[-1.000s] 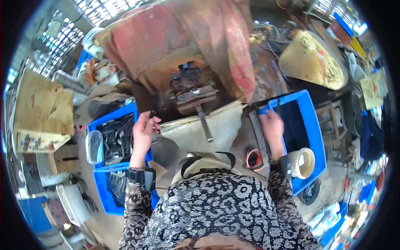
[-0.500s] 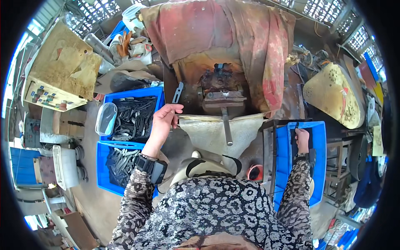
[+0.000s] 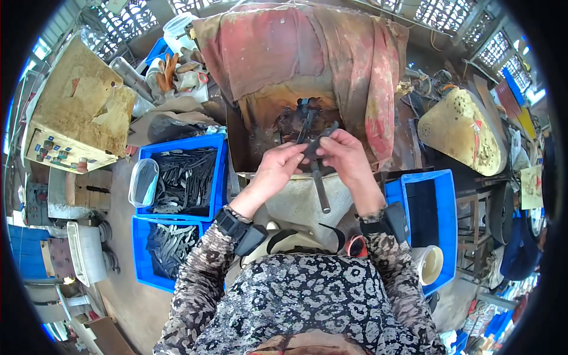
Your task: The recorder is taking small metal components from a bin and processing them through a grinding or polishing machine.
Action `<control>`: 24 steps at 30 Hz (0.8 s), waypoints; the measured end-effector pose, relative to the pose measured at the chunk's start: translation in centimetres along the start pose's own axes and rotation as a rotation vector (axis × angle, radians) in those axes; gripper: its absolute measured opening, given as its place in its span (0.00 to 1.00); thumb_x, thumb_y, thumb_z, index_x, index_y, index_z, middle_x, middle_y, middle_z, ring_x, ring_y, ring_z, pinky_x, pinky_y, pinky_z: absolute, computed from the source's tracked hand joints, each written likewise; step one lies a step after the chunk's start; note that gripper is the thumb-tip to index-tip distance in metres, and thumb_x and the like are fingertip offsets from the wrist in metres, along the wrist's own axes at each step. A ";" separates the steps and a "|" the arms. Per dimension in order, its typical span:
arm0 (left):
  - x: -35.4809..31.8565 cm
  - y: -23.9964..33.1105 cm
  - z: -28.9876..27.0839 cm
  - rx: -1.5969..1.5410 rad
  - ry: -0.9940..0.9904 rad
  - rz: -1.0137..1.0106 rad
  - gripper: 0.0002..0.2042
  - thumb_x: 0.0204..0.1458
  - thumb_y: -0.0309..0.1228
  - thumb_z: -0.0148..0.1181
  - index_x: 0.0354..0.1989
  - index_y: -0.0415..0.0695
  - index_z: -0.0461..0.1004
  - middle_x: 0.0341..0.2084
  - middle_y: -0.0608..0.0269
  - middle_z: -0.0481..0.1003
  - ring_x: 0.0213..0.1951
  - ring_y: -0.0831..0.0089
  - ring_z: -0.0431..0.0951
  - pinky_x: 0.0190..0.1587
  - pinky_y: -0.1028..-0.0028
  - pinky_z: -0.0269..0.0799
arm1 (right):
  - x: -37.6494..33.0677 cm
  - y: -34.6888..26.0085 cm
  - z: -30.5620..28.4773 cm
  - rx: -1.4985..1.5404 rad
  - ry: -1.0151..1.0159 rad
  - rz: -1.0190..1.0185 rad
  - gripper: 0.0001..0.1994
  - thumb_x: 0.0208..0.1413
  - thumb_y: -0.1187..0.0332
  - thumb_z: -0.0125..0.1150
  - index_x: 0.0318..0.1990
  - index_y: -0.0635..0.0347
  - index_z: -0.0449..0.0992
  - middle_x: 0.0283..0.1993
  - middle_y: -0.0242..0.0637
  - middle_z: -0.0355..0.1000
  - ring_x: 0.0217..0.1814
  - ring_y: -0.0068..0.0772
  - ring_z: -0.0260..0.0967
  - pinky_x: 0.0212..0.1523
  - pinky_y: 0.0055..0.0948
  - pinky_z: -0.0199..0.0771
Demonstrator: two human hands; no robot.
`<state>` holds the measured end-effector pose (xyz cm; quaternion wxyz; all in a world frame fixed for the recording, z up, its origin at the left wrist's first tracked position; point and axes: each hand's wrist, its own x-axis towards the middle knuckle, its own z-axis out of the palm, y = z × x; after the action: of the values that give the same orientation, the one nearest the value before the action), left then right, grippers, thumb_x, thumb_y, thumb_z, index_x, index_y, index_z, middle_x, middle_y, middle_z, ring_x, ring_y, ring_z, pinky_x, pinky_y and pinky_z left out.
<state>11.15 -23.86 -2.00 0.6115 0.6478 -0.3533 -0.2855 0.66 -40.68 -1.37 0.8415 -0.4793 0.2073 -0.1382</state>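
Note:
Both my hands meet in front of the cloth-draped machine's opening. My left hand [image 3: 277,170] is closed in a pinch, and a narrow dark metal strip [image 3: 306,127] points up from its fingertips. My right hand [image 3: 349,158] pinches a flat dark piece [image 3: 320,141], whose upper end sticks out past the fingers. The two pieces are close together, and I cannot tell whether they touch. Just below the hands, a metal bar handle [image 3: 320,192] slants down from the machine. The clamp parts behind are partly hidden by my hands.
To the left, two blue bins [image 3: 222,171] hold many dark and grey metal strips, with a clear plastic tub [image 3: 142,182] on the rim. A blue bin [image 3: 447,231] with a cream cup [image 3: 429,264] stands right. Stained red-brown cloth [image 3: 272,53] covers the machine.
My right hand has come out of the right bin to the middle with a dark piece. My left hand has moved right to meet it, its strip now before the opening.

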 end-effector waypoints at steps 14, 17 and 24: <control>1.2 -4.2 -6.3 0.442 0.238 0.263 0.05 0.55 0.24 0.58 0.37 0.35 0.76 0.25 0.57 0.76 0.25 0.71 0.78 0.28 0.72 0.74 | -6.0 3.2 -4.9 -0.582 0.198 0.097 0.10 0.60 0.68 0.58 0.45 0.63 0.77 0.33 0.31 0.75 0.28 0.19 0.71 0.25 0.18 0.67; -0.9 -4.2 -7.5 0.265 0.283 0.047 0.07 0.59 0.26 0.56 0.41 0.35 0.76 0.30 0.61 0.77 0.28 0.76 0.78 0.32 0.77 0.76 | -8.8 3.3 -5.9 -0.606 0.202 0.135 0.11 0.61 0.67 0.57 0.46 0.64 0.77 0.31 0.31 0.75 0.26 0.19 0.70 0.24 0.18 0.66; -10.2 0.2 -11.9 0.425 0.582 0.197 0.07 0.59 0.25 0.53 0.42 0.36 0.75 0.27 0.60 0.74 0.26 0.74 0.76 0.30 0.75 0.74 | -2.2 1.8 2.2 -0.734 -0.060 -0.074 0.15 0.61 0.66 0.56 0.52 0.64 0.73 0.39 0.34 0.75 0.35 0.22 0.72 0.33 0.18 0.70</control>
<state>14.65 -8.63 -1.35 0.5629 0.7773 -0.2766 0.0505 -0.13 -37.16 -1.39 0.6139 -0.7602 0.2006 -0.0709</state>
